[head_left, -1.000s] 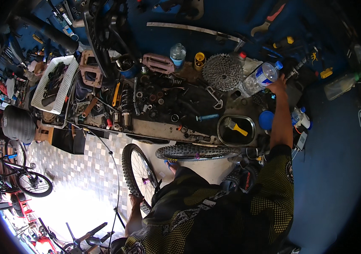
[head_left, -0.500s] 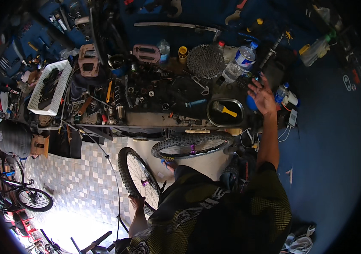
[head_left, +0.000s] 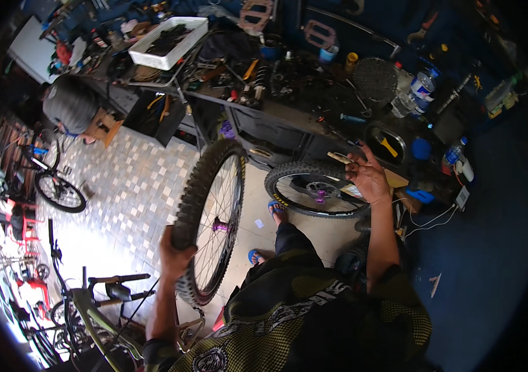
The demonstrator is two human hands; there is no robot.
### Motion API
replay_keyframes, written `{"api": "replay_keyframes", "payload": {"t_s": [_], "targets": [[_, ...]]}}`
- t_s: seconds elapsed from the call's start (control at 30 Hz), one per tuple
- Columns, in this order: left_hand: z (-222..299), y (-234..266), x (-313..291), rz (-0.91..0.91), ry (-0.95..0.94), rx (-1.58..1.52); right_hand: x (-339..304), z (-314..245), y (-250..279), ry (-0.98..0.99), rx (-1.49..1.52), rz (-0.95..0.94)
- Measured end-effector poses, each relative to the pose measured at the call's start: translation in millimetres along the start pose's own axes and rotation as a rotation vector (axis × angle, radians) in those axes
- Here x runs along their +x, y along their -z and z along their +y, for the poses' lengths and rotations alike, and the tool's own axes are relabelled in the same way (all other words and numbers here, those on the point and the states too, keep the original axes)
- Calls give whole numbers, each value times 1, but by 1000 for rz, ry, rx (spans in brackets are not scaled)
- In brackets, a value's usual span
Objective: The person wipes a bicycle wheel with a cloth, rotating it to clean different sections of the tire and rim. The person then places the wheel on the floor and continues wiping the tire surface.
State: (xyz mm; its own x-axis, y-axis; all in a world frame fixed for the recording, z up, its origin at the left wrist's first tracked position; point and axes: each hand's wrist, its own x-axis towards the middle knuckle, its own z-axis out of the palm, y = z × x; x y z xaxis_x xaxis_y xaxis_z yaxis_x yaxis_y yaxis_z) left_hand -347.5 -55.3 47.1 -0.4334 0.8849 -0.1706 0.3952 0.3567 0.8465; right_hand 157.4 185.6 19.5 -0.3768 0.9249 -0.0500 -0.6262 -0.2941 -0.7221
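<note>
My left hand [head_left: 176, 253] is closed around the knobby tyre of a bicycle wheel [head_left: 183, 211], which stands upright and tilted, with a purple hub and thin spokes. My right hand [head_left: 368, 178] is raised in front of the bench edge, its fingers apart and loosely bent; I make out nothing held in it. Below and beyond this hand, a second bicycle wheel [head_left: 295, 209] with a purple hub and a brake disc leans low by the bench. A dark tray [head_left: 372, 133] with a yellow-handled brush [head_left: 389, 146] sits on the bench near my right fingers.
The cluttered workbench [head_left: 313, 121] holds a white basket [head_left: 199, 26], a bike cassette [head_left: 372, 79], plastic bottles [head_left: 424, 84] and many loose tools. A greenish bicycle frame [head_left: 100, 319] stands at lower left. A wooden stool [head_left: 104, 126] and another bicycle [head_left: 59, 192] are farther left.
My left hand has lifted the wheel higher and turned it more upright. My right hand has drawn back from above the bench. The whole view has swung to the left.
</note>
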Motion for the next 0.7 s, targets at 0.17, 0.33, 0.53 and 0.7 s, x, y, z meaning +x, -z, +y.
{"api": "replay_keyframes", "payload": {"t_s": [0.17, 0.33, 0.53, 0.7], "targets": [[106, 111, -95, 180, -62, -165, -13, 38, -24, 20, 80, -23], [130, 146, -139, 275, -222, -479, -31, 37, -44, 132, 95, 4], [112, 115, -120, 312, -444, -684, -46, 26, -85, 193, -72, -76], [133, 81, -81, 273, -485, -680, -52, 21, -134, 148, -492, -206]]}}
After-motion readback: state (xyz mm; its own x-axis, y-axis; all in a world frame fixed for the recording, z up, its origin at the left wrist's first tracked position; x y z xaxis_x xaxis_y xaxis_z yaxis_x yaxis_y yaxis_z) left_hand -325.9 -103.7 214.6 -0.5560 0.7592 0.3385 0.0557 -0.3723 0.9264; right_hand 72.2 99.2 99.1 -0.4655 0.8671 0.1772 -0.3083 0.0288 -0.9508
